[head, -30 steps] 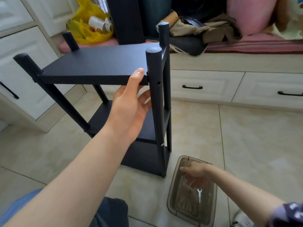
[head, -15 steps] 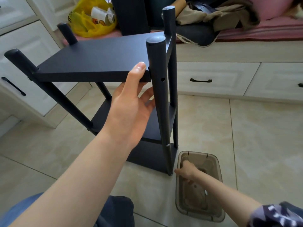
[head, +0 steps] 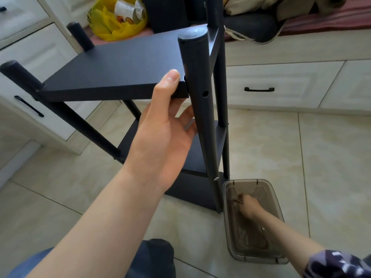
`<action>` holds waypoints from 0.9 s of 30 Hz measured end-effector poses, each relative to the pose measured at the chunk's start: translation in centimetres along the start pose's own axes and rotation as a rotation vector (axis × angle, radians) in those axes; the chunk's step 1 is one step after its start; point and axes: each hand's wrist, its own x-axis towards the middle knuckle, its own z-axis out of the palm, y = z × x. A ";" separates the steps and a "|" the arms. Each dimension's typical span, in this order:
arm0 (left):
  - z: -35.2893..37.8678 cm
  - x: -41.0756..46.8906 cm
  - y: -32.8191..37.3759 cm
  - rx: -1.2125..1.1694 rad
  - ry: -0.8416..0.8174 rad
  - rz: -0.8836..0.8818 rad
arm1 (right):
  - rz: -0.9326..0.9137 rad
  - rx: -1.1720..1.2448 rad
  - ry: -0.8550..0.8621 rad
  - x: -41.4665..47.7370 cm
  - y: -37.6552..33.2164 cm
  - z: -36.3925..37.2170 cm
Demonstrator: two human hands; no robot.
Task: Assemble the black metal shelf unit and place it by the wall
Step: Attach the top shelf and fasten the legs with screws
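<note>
Pale floor tiles [head: 331, 157] run up to white drawer fronts [head: 281, 85] with black handles [head: 259, 89]; on those tiles, close before the drawers, stands the black metal shelf unit [head: 120, 63], upright on four round posts with three shelves one above another. Its front right post [head: 197, 81] shows an open hole [head: 205, 94] just below the top shelf [head: 104, 77], and a small silver screw head [head: 216, 179] near the bottom shelf.

The left hand [head: 160, 137] grips the front edge of the top shelf just beside that post; the thumb [head: 170, 79] lies along the top face, the fingers curl underneath.

Just to the right of the unit's base a smoky translucent plastic box [head: 277, 207] sits on the floor; the right hand [head: 250, 204] reaches down into it with bent fingers, blurred; a small slim piece [head: 238, 200] lies at the fingertips, but whether they pinch it I cannot tell; a dark patterned sleeve [head: 337, 263] covers the upper arm.

Further off, a white cabinet [head: 30, 57] stands to the left of the unit; behind it a yellow plastic bag [head: 112, 27] holding crumpled packets rests on the bench above the drawers.
</note>
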 end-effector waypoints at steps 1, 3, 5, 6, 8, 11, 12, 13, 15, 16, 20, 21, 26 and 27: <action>0.0 0.0 0.0 -0.003 -0.006 0.000 | 0.002 -0.008 0.007 0.2 0.1 0.2; -0.1 0.1 0.0 -0.011 -0.005 0.000 | 0.011 -0.023 0.019 0.8 0.2 0.8; -0.2 0.2 -0.1 -0.010 -0.005 -0.002 | 0.013 -0.036 0.028 1.4 0.4 1.5; -0.3 0.2 -0.1 -0.004 -0.006 -0.004 | 0.012 -0.036 0.027 1.7 0.3 1.8; -0.4 0.3 -0.2 0.003 -0.012 -0.008 | 0.001 -0.042 0.025 2.0 0.2 2.2; -0.6 0.5 -0.3 0.003 -0.027 -0.003 | -0.023 -0.088 0.028 2.4 0.0 2.4; -0.7 0.5 -0.3 0.000 -0.032 -0.002 | -0.027 -0.111 0.022 2.6 -0.1 2.5; -0.8 0.6 -0.3 -0.002 -0.036 -0.002 | -0.033 -0.144 0.017 2.6 -0.1 2.7; -0.9 0.6 -0.4 -0.002 -0.037 0.000 | -0.045 -0.222 0.020 2.6 -0.2 3.1; -0.9 0.6 -0.4 -0.004 -0.037 0.001 | -0.048 -0.263 0.024 2.5 -0.3 3.3; -0.7 0.7 -0.5 0.001 -0.035 0.004 | -0.087 -0.427 0.046 2.0 -0.1 3.3; -0.7 0.6 -0.5 0.000 -0.032 0.004 | -0.105 -0.478 0.053 1.9 -0.2 3.1; -0.5 0.6 -0.5 0.006 -0.008 0.015 | -0.149 -0.690 0.060 0.9 -2.2 1.2; -0.4 0.6 -0.5 0.009 -0.001 0.013 | -0.180 -0.743 0.082 0.5 -2.8 0.8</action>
